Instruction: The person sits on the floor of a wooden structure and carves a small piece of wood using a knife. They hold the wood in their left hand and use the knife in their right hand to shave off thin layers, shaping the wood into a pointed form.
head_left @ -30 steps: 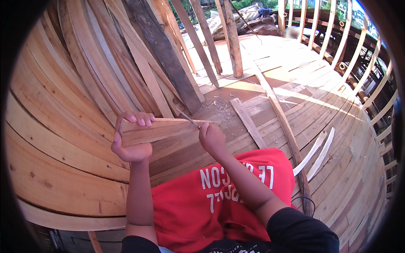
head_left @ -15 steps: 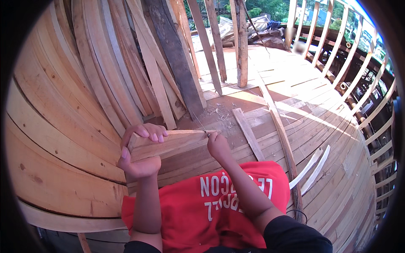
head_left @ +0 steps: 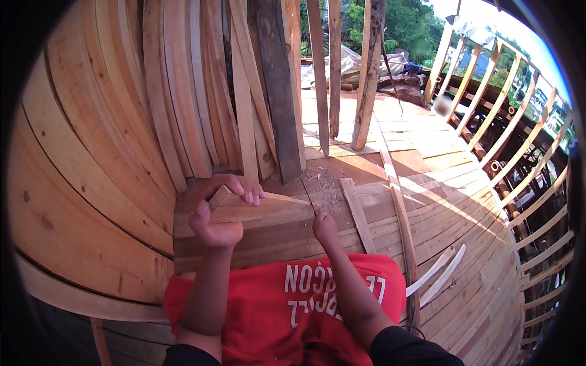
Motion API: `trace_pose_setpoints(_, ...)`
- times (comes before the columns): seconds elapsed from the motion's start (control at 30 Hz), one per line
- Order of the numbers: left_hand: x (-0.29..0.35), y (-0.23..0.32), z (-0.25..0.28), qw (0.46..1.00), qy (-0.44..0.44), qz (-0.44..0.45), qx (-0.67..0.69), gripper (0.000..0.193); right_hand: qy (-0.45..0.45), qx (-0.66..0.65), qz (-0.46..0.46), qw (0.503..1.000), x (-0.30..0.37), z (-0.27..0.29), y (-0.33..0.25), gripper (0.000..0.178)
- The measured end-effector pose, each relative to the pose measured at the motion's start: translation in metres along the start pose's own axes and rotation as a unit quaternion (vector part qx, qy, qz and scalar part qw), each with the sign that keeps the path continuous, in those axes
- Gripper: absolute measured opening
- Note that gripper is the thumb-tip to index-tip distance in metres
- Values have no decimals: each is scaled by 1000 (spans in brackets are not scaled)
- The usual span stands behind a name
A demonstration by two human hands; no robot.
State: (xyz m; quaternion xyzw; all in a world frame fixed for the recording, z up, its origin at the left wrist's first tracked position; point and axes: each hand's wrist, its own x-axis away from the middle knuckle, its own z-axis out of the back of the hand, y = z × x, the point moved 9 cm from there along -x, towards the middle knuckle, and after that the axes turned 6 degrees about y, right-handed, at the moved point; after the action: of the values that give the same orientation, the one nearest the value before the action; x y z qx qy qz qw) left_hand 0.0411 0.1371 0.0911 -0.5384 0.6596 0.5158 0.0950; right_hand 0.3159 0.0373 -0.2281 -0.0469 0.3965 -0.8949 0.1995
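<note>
My left hand (head_left: 221, 210) is wrapped round the thick end of a pale, wedge-shaped piece of wood (head_left: 259, 210), thumb on one side and fingers over the top edge. The wood narrows to a thin tip on the right. Just beyond that tip, my right hand (head_left: 325, 228) is closed on a thin dark tool (head_left: 310, 195), which sticks up and away from the fist across the tip. The tool's handle is hidden in the fist, and its exact kind is too fine to make out.
Wood shavings (head_left: 326, 183) lie beyond my hands on the plank floor (head_left: 470, 244). A short board (head_left: 358, 213) and a long strip (head_left: 397, 201) lie to the right, near two pale curved pieces (head_left: 444, 274). Upright planks (head_left: 247, 110) and a curved plank wall (head_left: 91, 183) stand left. Red cloth (head_left: 244, 305) covers my lap.
The whole view has shifted, so things sit lower and mostly further right. The thin tool stands steeper against the wood's tip. Both hands keep their holds.
</note>
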Motion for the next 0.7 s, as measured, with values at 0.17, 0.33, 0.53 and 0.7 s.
trace_pose_setpoints(0.17,8,11,2,1000,3,-4,-30,52,-52,-29,136,989,60,43,-109,46)
trace_pose_setpoints(0.33,10,5,3,999,24,-3,-22,52,-90,-134,78,984,73,49,-127,53)
trace_pose_setpoints(0.53,8,8,24,996,92,6,-19,47,-35,-96,118,988,70,40,-132,56)
trace_pose_setpoints(0.7,9,11,29,994,111,-10,-20,44,2,-75,113,991,71,43,-135,55)
